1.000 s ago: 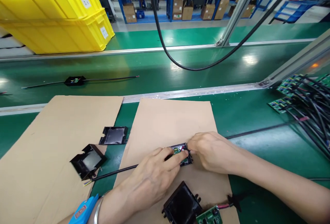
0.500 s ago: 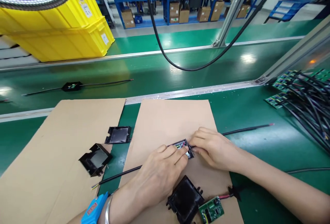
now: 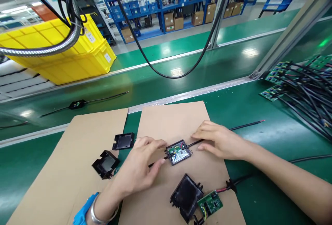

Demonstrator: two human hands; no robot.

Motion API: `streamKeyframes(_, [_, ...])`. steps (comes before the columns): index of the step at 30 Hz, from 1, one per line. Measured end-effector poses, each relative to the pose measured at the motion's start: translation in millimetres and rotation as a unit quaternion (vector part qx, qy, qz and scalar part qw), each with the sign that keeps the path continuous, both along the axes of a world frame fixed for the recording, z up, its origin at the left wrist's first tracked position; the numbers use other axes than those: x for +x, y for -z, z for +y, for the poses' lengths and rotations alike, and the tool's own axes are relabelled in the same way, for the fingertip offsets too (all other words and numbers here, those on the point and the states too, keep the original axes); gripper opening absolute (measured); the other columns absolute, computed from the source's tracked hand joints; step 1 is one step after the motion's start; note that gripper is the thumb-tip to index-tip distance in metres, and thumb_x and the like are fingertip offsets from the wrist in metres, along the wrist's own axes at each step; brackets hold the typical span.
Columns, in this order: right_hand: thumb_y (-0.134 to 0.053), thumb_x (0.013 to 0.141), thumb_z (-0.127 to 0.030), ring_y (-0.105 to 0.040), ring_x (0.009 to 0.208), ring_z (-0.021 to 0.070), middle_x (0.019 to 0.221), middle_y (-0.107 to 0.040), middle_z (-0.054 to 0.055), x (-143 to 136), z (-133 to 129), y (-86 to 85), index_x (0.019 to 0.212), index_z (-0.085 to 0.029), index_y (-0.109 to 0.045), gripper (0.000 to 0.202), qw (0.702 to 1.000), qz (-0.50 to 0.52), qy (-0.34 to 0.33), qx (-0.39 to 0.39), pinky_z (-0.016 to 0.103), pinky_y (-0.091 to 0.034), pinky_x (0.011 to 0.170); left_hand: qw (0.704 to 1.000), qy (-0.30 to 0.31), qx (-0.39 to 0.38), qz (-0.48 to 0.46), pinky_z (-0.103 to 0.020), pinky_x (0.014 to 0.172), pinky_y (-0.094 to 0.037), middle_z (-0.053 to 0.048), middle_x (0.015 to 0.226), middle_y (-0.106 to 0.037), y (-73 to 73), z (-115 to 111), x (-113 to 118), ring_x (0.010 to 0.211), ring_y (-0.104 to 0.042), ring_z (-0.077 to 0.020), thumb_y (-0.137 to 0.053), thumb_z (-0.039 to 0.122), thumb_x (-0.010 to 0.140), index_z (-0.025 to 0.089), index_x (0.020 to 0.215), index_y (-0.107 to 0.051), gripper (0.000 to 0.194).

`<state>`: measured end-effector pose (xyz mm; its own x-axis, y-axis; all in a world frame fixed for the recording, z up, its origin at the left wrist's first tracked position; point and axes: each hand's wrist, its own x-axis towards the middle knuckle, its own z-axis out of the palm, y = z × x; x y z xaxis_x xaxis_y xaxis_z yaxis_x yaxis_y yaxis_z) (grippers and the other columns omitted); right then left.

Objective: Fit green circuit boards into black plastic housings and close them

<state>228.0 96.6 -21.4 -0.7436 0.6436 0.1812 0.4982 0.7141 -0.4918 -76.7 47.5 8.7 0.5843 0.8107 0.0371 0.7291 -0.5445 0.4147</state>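
A small black plastic case (image 3: 178, 152) with a circuit board inside lies face up on the cardboard, a black cable leaving each end. My left hand (image 3: 144, 166) is at its left, thumb and fingers spread on either side of the left cable. On the right, my right hand (image 3: 219, 140) hovers over the right cable (image 3: 195, 142) with thumb and fingers apart; whether it touches the cable I cannot tell. Nearer me sit an empty black case (image 3: 186, 195) and a bare green circuit board (image 3: 210, 203) wired to a cable.
Two open black case parts lie left of my left hand, a shallow one (image 3: 124, 141) and a deeper one (image 3: 105, 164). A pile of cabled circuit boards (image 3: 306, 90) is at the right. Another cabled case (image 3: 77, 104) rests beyond the metal rail. Yellow bins (image 3: 85, 59) stand far left.
My left hand has come off the case and drawn back left, its fingers parting, so the board now shows. My right hand's fingers have spread slightly away from the case. The camera view has shifted.
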Motion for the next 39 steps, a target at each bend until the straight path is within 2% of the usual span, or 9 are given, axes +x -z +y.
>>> streamKeyframes(7, [-0.062, 0.084, -0.022, -0.053, 0.091, 0.023, 0.089, -0.06, 0.004, 28, 9, -9.5, 0.086, -0.021, -0.058, 0.004, 0.987, -0.135, 0.048, -0.065, 0.034, -0.042, 0.075, 0.986, -0.039, -0.104, 0.121, -0.031, 0.071, -0.04, -0.001, 0.084, -0.057, -1.1, 3, -2, 0.08, -0.052, -0.0198, -0.06, 0.021, 0.08, 0.021, 0.078, -0.048, 0.012])
streamKeyframes(11, [-0.05, 0.087, -0.017, -0.053, 0.088, 0.0226, 0.086, -0.058, 0.005, 26, 8, -2.7, 0.08, -0.02, -0.051, 0.008, 0.989, -0.139, 0.051, -0.028, 0.033, -0.041, 0.075, 0.985, -0.055, -0.088, 0.137, -0.029, 0.066, -0.038, 0.0, 0.079, -0.058, -0.6, 0, 3, 0.076, -0.054, -0.0189, -0.057, 0.019, 0.082, 0.021, 0.075, -0.045, 0.014])
streamKeyframes(15, [-0.043, 0.089, -0.014, -0.053, 0.077, 0.0182, 0.085, -0.059, 0.003, 30, 20, -17.5, 0.084, -0.021, -0.048, 0.01, 0.989, -0.106, 0.103, 0.006, 0.029, -0.04, 0.068, 0.983, -0.099, -0.043, 0.148, -0.028, 0.061, -0.039, 0.0, 0.079, -0.06, -15.3, 11, 0, 0.069, -0.057, -0.0175, -0.046, 0.02, 0.09, 0.021, 0.084, -0.048, 0.007])
streamKeyframes(18, [-0.042, 0.091, -0.016, -0.054, 0.074, 0.0161, 0.086, -0.059, 0.002, 30, 57, -40.3, 0.088, -0.021, -0.05, 0.01, 0.983, -0.097, 0.143, 0.055, 0.027, -0.039, 0.066, 0.979, -0.129, 0.008, 0.156, -0.028, 0.063, -0.042, -0.001, 0.083, -0.062, -33.7, 50, -1, 0.071, -0.059, -0.0171, -0.046, 0.02, 0.092, 0.021, 0.088, -0.052, 0.007])
streamKeyframes(22, [-0.045, 0.092, -0.016, -0.058, 0.089, 0.0186, 0.1, -0.062, 0.007, 17, 134, -69.2, 0.095, -0.018, -0.057, 0.013, 0.973, -0.108, 0.18, 0.099, 0.028, -0.042, 0.078, 0.964, -0.178, 0.082, 0.178, -0.036, 0.079, -0.05, -0.005, 0.098, -0.064, -52.7, 136, 7, 0.09, -0.062, -0.0199, -0.053, 0.027, 0.095, 0.017, 0.1, -0.06, 0.013])
streamKeyframes(27, [-0.054, 0.093, -0.026, -0.057, 0.106, 0.0251, 0.121, -0.057, 0.014, 10, 183, -77.3, 0.12, -0.013, -0.056, 0.03, 0.951, -0.144, 0.257, 0.098, 0.043, -0.045, 0.089, 0.949, -0.222, 0.11, 0.193, -0.045, 0.088, -0.052, -0.01, 0.123, -0.058, -41.7, 195, 6, 0.105, -0.06, -0.0233, -0.058, 0.034, 0.093, 0.016, 0.123, -0.055, 0.035])
streamKeyframes(31, [-0.057, 0.089, -0.019, -0.056, 0.11, 0.0299, 0.117, -0.059, 0.02, 8, 135, -60.2, 0.117, -0.007, -0.061, 0.031, 0.964, -0.165, 0.198, 0.063, 0.042, -0.044, 0.093, 0.96, -0.201, 0.075, 0.179, -0.047, 0.093, -0.049, -0.01, 0.124, -0.058, -25.9, 159, -27, 0.109, -0.059, -0.0243, -0.057, 0.034, 0.094, 0.016, 0.12, -0.057, 0.032])
streamKeyframes(36, [-0.053, 0.092, -0.036, -0.061, 0.101, 0.0212, 0.111, -0.064, 0.006, 2, -1, -36.5, 0.113, -0.024, -0.064, 0.026, 0.99, -0.106, -0.021, -0.091, 0.034, -0.048, 0.09, 0.978, -0.146, -0.019, 0.151, -0.035, 0.104, -0.043, -0.006, 0.134, -0.056, -27.6, 70, -86, 0.124, -0.052, -0.0245, -0.067, 0.033, 0.081, 0.024, 0.126, -0.056, 0.048])
streamKeyframes(39, [-0.076, 0.072, -0.039, -0.058, 0.106, 0.0276, 0.116, -0.06, 0.008, -8, -67, -21.4, 0.119, -0.026, -0.059, 0.051, 0.979, -0.085, -0.045, -0.178, 0.038, -0.049, 0.088, 0.977, -0.155, -0.032, 0.142, -0.038, 0.1, -0.046, -0.007, 0.135, -0.055, -21.4, 35, -103, 0.123, -0.053, -0.0282, -0.075, 0.034, 0.069, 0.025, 0.132, -0.052, 0.068])
